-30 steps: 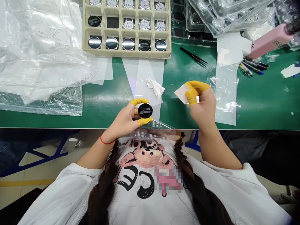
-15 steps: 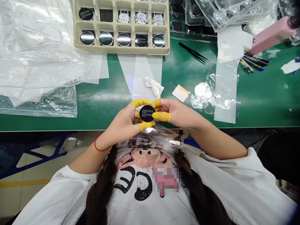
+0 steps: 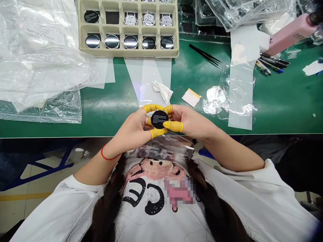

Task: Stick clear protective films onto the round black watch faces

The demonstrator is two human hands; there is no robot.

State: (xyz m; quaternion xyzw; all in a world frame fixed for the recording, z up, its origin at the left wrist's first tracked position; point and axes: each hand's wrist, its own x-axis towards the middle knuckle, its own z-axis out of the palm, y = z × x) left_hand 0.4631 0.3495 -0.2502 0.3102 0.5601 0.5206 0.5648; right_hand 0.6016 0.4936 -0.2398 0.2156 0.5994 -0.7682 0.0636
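Note:
A round black disc point(image 3: 159, 119) with white printed text sits between my two hands, just above the table's front edge. My left hand point(image 3: 133, 127) pinches its rim with yellow finger cots on the thumb and fingers. My right hand point(image 3: 188, 121) presses in from the other side, its yellow-capped thumb on the disc's lower right edge. A clear printed film point(image 3: 166, 147) hangs over the table edge beneath my hands. Part of the disc's rim is hidden by my fingers.
A pulp tray point(image 3: 128, 52) holds rows of round discs at the back. Near my hands lie a crumpled white tissue point(image 3: 163, 91) and a white pad with a yellow edge point(image 3: 191, 97). Black tweezers point(image 3: 205, 55), pens, a pink box and plastic bags lie on the green mat.
My right hand has let go of the white pad, now lying on the mat, and moved left onto the disc. Both hands now hold the disc together.

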